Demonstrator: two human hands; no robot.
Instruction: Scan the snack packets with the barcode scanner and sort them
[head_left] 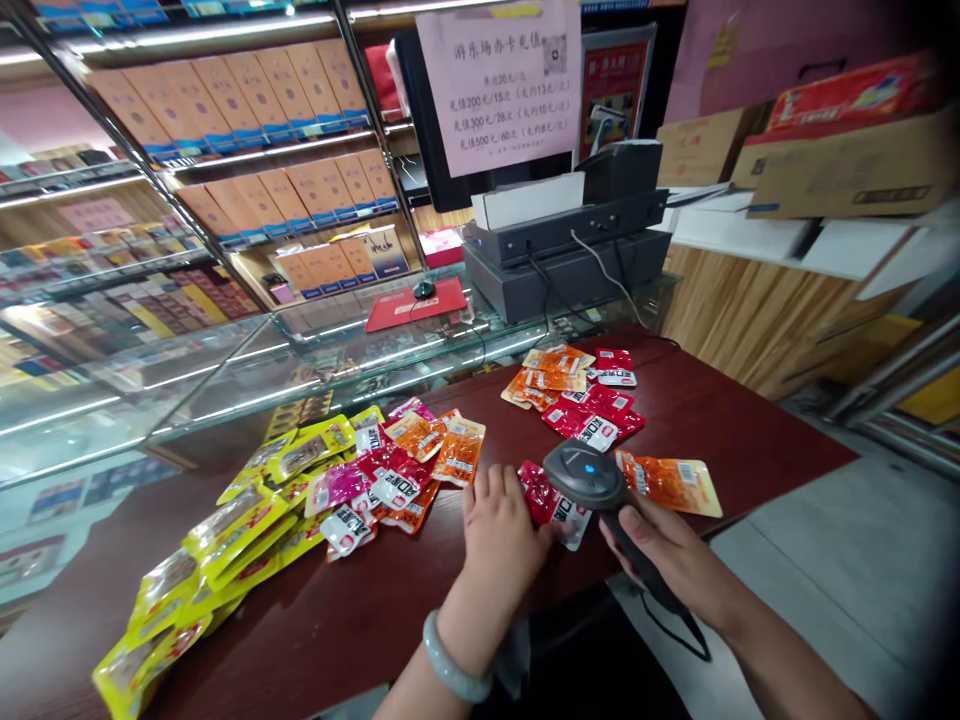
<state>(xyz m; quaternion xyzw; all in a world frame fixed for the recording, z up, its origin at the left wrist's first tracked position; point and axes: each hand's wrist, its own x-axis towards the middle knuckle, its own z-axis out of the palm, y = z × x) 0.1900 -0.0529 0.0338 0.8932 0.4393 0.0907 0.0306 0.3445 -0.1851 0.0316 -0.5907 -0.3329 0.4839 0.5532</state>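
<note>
My right hand (660,550) is wrapped round the handle of a dark grey barcode scanner (589,470) with a small blue light on top. Below the scanner head lies a red and white snack packet (534,492), partly covered by it. My left hand (501,520) rests palm down on the table with fingers stretched out, its thumb by the packet's lower edge. Left of that hand is a pile of red, pink and orange packets (397,478). Beside the right hand lies an orange snack packet (679,484).
Long yellow snack packets (236,530) spread along the left of the dark red table (330,640). More orange and red packets (592,405) lie farther back. Behind stand a glass counter (247,370), a black cash drawer (510,275) and a mouse (424,289). The scanner's cable (690,640) hangs at the front edge.
</note>
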